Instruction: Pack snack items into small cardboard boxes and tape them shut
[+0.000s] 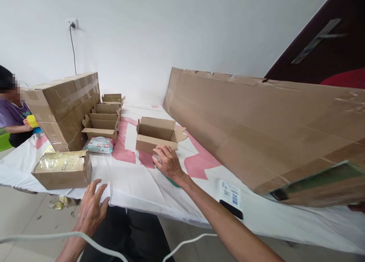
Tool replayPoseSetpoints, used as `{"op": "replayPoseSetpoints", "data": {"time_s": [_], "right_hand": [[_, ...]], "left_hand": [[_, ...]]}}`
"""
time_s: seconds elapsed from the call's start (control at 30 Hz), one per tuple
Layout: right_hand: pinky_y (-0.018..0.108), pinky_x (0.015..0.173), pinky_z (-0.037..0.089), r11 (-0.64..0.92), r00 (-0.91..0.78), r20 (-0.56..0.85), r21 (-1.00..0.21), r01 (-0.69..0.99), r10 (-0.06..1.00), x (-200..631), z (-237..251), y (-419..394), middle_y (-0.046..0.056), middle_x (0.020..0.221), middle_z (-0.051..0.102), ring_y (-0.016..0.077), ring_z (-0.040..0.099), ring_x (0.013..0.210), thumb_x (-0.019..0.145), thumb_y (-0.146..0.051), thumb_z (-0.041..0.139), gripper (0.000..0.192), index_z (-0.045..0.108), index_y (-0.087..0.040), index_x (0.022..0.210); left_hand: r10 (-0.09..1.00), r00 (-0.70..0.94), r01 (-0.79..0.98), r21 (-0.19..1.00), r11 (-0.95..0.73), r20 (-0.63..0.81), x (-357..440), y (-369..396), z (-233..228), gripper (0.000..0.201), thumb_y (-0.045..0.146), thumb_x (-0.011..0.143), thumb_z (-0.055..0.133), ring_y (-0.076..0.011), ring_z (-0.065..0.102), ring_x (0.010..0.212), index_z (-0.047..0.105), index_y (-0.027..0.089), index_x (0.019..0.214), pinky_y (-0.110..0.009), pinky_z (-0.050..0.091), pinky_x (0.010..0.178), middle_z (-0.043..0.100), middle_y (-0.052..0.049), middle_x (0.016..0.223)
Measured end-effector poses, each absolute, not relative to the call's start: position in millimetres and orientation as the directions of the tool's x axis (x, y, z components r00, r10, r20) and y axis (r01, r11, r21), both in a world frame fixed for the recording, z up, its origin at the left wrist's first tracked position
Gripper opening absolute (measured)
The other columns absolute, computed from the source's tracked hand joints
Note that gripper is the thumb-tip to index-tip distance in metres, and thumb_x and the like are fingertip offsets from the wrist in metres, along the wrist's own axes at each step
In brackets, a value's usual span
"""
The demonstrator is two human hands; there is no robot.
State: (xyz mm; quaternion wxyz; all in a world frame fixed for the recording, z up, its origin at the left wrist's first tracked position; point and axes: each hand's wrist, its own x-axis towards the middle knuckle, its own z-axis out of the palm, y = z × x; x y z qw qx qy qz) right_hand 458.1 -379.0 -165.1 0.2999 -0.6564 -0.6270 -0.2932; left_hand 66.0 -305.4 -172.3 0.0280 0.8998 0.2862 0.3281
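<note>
An open cardboard box (148, 144) with raised flaps stands on the white-covered table in front of me. My right hand (169, 162) is at its near side, fingers bent and thumb apart; I cannot tell whether the fingertips touch the box. Beneath that hand lies a green object (173, 182), mostly hidden, its kind unclear. My left hand (92, 205) hovers by the table's front edge with its fingers spread, holding nothing. Just beyond it at left is a closed cardboard box (64, 172) with shiny tape on top. A pack of wipes (100, 144) lies behind that box.
Stacked taped cartons (68, 102) line the left side, with open boxes (101, 125) beside them. A large cardboard sheet (256, 129) leans at right. Near the front edge lie a printed card (230, 193) and a black phone-like object (231, 210). Another person (13, 112) sits far left.
</note>
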Motion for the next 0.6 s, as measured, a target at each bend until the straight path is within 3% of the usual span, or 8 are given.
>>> {"op": "replayPoseSetpoints", "data": {"time_s": [0.13, 0.27, 0.43, 0.6], "right_hand": [[0.041, 0.093, 0.046, -0.031, 0.064, 0.684, -0.061, 0.998, 0.726, 448, -178, -380, 0.012, 0.113, 0.07, 0.0278, 0.061, 0.105, 0.101, -0.022, 0.056, 0.02, 0.072, -0.018, 0.112], [0.04, 0.089, 0.047, -0.154, 0.183, 0.565, -0.099, 0.983, 0.805, 448, -200, -389, 0.011, 0.112, 0.07, 0.0276, 0.061, 0.101, 0.101, -0.026, 0.057, 0.02, 0.071, -0.02, 0.114], [0.038, 0.085, 0.048, -0.316, 0.342, 0.496, -0.14, 0.939, 0.798, 461, -237, -407, 0.01, 0.108, 0.069, 0.0278, 0.063, 0.1, 0.099, -0.03, 0.061, 0.017, 0.069, -0.023, 0.113], [0.04, 0.086, 0.049, -0.344, 0.37, 0.515, -0.149, 0.927, 0.774, 468, -261, -419, 0.012, 0.11, 0.07, 0.0303, 0.064, 0.103, 0.1, -0.03, 0.059, 0.018, 0.067, -0.021, 0.113]], "left_hand": [[0.664, 0.598, 0.54, 0.386, -0.748, 0.449, 112, -264, -174, 0.048, 0.026, 0.094, 0.063, -0.0321, 0.07, 0.123, 0.058, 0.022, 0.142, -0.047, 0.059, 0.103, 0.066, -0.016, 0.135], [0.915, 0.373, 0.723, 0.571, -0.389, 0.151, 156, -211, -162, 0.075, 0.031, 0.092, 0.072, -0.0345, 0.071, 0.121, 0.043, 0.019, 0.159, -0.046, 0.055, 0.104, 0.069, -0.02, 0.134], [0.961, 0.265, 0.752, 0.607, -0.256, 0.076, 189, -167, -151, 0.086, 0.034, 0.098, 0.068, -0.0335, 0.076, 0.107, 0.024, 0.012, 0.168, -0.039, 0.056, 0.09, 0.077, -0.015, 0.112], [0.98, 0.178, 0.763, 0.618, -0.191, 0.084, 211, -145, -154, 0.086, 0.033, 0.1, 0.066, -0.0332, 0.073, 0.114, 0.019, 0.007, 0.167, -0.037, 0.052, 0.097, 0.077, -0.013, 0.11]]}}
